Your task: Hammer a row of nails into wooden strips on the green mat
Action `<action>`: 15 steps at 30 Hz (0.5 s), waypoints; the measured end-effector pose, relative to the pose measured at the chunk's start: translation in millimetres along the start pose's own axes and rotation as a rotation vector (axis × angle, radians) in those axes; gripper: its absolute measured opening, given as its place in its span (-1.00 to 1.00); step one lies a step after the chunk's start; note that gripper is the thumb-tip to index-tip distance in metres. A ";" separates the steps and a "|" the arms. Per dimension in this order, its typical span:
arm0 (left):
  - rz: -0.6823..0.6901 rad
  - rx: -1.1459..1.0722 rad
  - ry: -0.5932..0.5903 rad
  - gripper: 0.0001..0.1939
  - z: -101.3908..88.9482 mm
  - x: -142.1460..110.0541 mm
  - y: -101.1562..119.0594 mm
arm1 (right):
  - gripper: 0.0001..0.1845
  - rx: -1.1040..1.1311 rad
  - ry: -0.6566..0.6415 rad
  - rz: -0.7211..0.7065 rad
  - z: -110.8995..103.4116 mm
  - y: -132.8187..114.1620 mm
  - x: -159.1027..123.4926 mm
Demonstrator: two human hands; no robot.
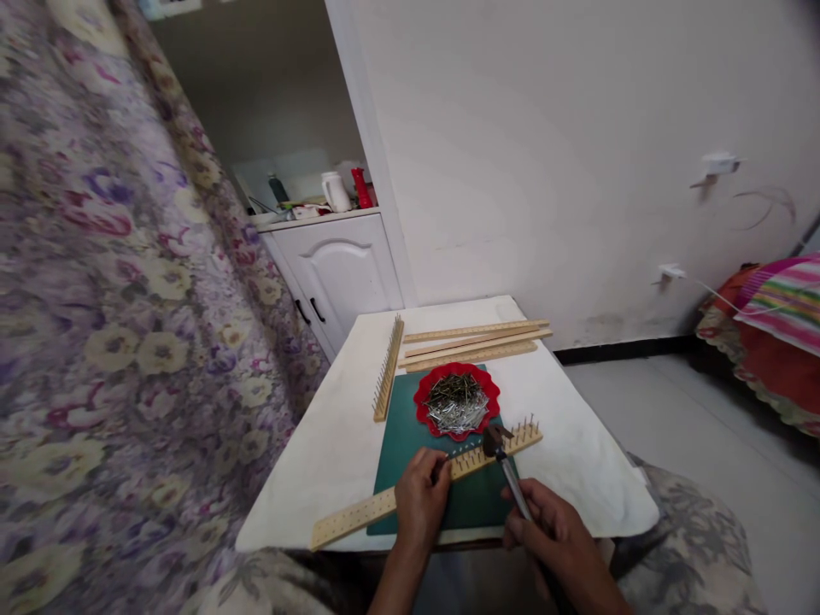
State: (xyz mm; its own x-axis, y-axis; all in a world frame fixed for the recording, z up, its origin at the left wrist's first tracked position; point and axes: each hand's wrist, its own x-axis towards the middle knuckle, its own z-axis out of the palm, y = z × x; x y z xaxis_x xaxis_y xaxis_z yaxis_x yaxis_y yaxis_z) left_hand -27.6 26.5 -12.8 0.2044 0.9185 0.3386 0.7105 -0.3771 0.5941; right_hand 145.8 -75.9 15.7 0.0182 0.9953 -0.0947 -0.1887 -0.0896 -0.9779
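My right hand (551,525) is wrapped round the handle of a claw hammer (512,483). The hammer's dark head is over a pale wooden strip (355,517) that lies slantwise across a green mat (401,444). Nails (525,431) stand in rows in the strip's right part, while its left part shows rows of small holes. My left hand (423,495) rests on the strip's middle, its thumb and fingers pinched at the end of the nail rows. A small nail appears to be between those fingertips, mostly hidden. Beyond the strip, a red scalloped dish (423,416) holds loose dark and silver nails.
A nail-studded strip (388,376) lies at the table's left, and several wooden strips (474,333) lie along the back. A white cloth (313,461) covers the table. A floral curtain (160,299) hangs left; a white cabinet (346,265) and wall stand behind.
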 end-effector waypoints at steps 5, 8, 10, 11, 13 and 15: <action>-0.027 -0.016 0.004 -0.84 2.5 -0.3 -1.8 | -0.82 -0.048 -0.110 -0.030 15.1 -12.9 10.8; -0.034 -0.017 0.005 -0.85 4.3 -0.2 -3.6 | -0.83 -0.077 -0.141 -0.051 25.7 -11.9 17.1; -0.032 -0.013 0.008 -0.84 5.4 -0.2 -4.7 | -0.81 -0.083 -0.151 -0.039 30.8 -9.6 20.0; -0.033 -0.012 0.009 -0.83 5.8 -0.2 -5.2 | -0.80 -0.084 -0.151 -0.038 32.5 -8.4 21.0; -0.033 -0.014 0.011 -0.82 6.6 -0.4 -6.2 | -0.78 -0.087 -0.152 -0.038 34.3 -6.5 22.4; -0.027 -0.023 0.011 -0.83 7.0 -0.7 -7.4 | -0.77 -0.091 -0.150 -0.053 34.3 -5.4 23.0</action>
State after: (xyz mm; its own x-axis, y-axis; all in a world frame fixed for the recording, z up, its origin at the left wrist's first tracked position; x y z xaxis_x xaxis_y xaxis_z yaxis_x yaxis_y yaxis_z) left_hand -28.2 29.5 -22.5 0.1779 0.9269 0.3305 0.6996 -0.3553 0.6200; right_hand 113.6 -51.3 25.1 -0.1225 0.9923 -0.0208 -0.1012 -0.0333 -0.9943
